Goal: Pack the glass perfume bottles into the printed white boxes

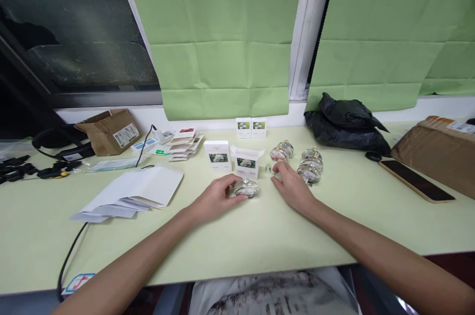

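My left hand [217,197] has its thumb and fingers around a round glass bottle [246,188] with a faceted stopper, standing on the table. My right hand [293,186] has its fingers bent together over the tabletop, and what lies between the fingertips is too small to make out. Just left of those fingertips stands a small clear cap [267,169]. Behind the held bottle is a white flower-picture box [247,162] with its top flaps open. Beside it stands a white box [218,156] with its top closed. More glass bottles [310,164] are grouped right of my right hand.
Two small boxes [251,128] stand against the wall. At left lie white paper sheets [137,186], a stack of cards [185,144], an open cardboard box [109,132] and cables. A black plastic bag [345,124], a phone [415,180] and a brown parcel [440,154] occupy the right.
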Demonstrator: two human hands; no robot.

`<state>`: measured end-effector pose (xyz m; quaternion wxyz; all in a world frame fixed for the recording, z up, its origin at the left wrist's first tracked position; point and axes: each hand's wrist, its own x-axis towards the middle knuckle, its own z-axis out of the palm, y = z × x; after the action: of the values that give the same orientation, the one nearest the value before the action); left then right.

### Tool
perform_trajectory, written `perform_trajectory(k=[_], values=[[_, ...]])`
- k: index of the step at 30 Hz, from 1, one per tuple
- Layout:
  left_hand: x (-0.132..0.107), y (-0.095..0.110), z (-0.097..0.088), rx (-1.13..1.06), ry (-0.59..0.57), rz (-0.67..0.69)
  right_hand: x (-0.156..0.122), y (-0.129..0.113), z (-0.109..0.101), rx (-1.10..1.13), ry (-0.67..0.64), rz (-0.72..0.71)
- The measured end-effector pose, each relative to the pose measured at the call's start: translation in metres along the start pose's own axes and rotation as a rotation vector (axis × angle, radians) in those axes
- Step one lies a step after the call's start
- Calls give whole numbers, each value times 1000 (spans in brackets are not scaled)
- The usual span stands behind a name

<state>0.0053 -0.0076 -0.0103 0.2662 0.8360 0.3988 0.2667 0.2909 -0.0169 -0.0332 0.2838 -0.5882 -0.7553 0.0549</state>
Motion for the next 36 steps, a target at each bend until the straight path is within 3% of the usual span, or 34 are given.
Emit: perform_trajectory(k=[12, 20, 25, 36], values=[[2, 6, 6, -45, -35, -30, 0, -3, 0, 28, -18, -53], [1, 13, 9, -86, -32, 76, -10, -28, -19, 608, 178, -257], [-1, 15, 8, -86, -49, 110, -13, -35, -20, 729, 117, -276], [-1, 15, 6, -70, -67, 175, -12, -32, -15, 889, 17, -155]])
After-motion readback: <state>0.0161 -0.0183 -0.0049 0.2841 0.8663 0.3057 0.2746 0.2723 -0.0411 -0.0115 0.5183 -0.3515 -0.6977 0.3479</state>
